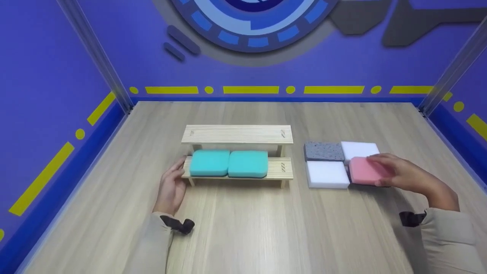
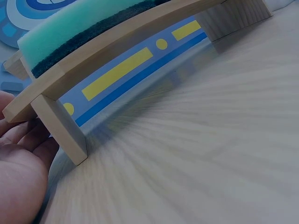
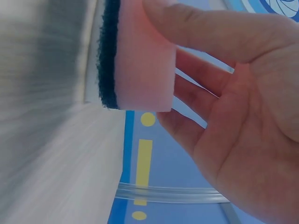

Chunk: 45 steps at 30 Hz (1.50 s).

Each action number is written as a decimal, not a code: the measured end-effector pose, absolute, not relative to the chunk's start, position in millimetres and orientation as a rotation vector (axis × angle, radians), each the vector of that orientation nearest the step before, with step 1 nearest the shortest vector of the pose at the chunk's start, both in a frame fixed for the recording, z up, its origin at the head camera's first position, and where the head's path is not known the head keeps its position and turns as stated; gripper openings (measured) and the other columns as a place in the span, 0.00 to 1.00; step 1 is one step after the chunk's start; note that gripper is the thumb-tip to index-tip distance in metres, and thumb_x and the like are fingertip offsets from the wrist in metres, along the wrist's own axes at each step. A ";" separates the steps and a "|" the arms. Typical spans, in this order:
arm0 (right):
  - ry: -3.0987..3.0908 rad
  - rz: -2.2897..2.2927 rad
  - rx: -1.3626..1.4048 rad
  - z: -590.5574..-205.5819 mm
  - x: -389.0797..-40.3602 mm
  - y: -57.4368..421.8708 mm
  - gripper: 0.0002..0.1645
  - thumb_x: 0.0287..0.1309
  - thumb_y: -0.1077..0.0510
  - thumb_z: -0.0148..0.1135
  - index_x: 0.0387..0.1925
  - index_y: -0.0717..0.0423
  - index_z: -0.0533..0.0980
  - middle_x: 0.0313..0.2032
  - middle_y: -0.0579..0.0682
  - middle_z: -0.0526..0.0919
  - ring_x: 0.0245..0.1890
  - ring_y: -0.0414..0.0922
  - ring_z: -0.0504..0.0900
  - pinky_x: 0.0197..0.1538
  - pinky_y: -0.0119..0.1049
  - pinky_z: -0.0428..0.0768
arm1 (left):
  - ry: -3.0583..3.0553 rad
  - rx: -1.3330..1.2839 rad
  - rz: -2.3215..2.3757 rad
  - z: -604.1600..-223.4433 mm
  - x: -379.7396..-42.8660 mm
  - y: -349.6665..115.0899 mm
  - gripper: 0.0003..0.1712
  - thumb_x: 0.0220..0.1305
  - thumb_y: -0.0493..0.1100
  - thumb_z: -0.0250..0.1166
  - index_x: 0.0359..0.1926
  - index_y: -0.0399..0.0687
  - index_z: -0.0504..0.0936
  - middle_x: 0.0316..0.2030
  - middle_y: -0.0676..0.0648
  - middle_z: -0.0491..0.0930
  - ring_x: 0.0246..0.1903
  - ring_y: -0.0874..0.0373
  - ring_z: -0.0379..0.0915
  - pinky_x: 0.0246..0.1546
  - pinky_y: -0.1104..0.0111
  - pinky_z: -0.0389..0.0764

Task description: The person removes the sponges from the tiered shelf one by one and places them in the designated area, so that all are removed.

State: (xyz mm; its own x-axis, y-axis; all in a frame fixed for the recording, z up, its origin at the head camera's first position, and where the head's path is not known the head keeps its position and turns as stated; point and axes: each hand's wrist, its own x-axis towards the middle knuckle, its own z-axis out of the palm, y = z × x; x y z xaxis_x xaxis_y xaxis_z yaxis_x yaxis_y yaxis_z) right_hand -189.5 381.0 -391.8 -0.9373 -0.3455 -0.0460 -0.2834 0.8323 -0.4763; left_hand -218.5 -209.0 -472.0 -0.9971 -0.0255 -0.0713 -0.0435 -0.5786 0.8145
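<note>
A two-tier wooden rack (image 1: 237,134) stands on the table. Two turquoise sponges (image 1: 210,163) lie side by side on its lower step, and a dark scouring layer shows beneath one in the left wrist view. My left hand (image 1: 173,190) holds the left end of that step, fingers around the board's end by the leg (image 2: 60,128). To the right, my right hand (image 1: 407,173) pinches a pink sponge (image 1: 367,170) between thumb and fingers. Its dark green scouring side (image 3: 108,56) faces the table, seemingly a little above it.
Beside the pink sponge lie a grey speckled block (image 1: 324,151), a white block (image 1: 327,174) in front and another white block (image 1: 359,149) behind. Blue panels (image 1: 243,76) wall the table (image 1: 243,228) at the back and sides, with metal posts (image 1: 97,53) in the corners.
</note>
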 end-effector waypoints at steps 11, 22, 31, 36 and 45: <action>2.842 -0.731 -0.407 -401.2 -188.5 382.7 0.42 0.50 0.57 0.70 0.65 0.67 0.64 0.62 0.73 0.64 0.58 0.68 0.64 0.58 0.69 0.65 | 1.443 -0.129 2.775 -470.9 -220.5 -206.7 0.33 0.66 0.26 0.38 0.72 0.29 0.47 0.76 0.41 0.41 0.75 0.55 0.34 0.75 0.67 0.41; 2.804 -0.738 -0.359 -409.1 -191.6 377.2 0.42 0.50 0.58 0.69 0.66 0.66 0.64 0.65 0.74 0.60 0.65 0.73 0.56 0.62 0.72 0.59 | 1.461 -0.138 2.756 -472.5 -219.3 -208.6 0.33 0.66 0.27 0.38 0.73 0.30 0.47 0.76 0.41 0.42 0.75 0.55 0.35 0.75 0.66 0.42; 2.830 -0.782 -0.451 -398.6 -189.8 372.3 0.40 0.50 0.60 0.69 0.64 0.69 0.65 0.64 0.74 0.64 0.65 0.74 0.56 0.62 0.71 0.58 | 1.452 -0.119 2.759 -471.0 -218.6 -207.9 0.33 0.67 0.26 0.37 0.73 0.29 0.45 0.76 0.39 0.41 0.75 0.54 0.35 0.75 0.65 0.42; 2.839 -0.809 -0.459 -387.5 -191.0 363.5 0.38 0.53 0.61 0.66 0.65 0.67 0.65 0.65 0.72 0.64 0.66 0.72 0.58 0.63 0.71 0.58 | 1.465 -0.117 2.751 -470.9 -218.8 -207.7 0.33 0.67 0.27 0.36 0.73 0.29 0.45 0.76 0.39 0.40 0.75 0.53 0.34 0.75 0.65 0.42; 2.944 -0.794 -0.566 -367.9 -194.1 339.3 0.35 0.57 0.57 0.65 0.65 0.64 0.67 0.64 0.68 0.68 0.64 0.68 0.64 0.62 0.67 0.63 | 1.446 -0.115 2.767 -471.8 -219.2 -208.1 0.33 0.66 0.26 0.37 0.73 0.30 0.47 0.76 0.41 0.42 0.75 0.54 0.36 0.75 0.66 0.43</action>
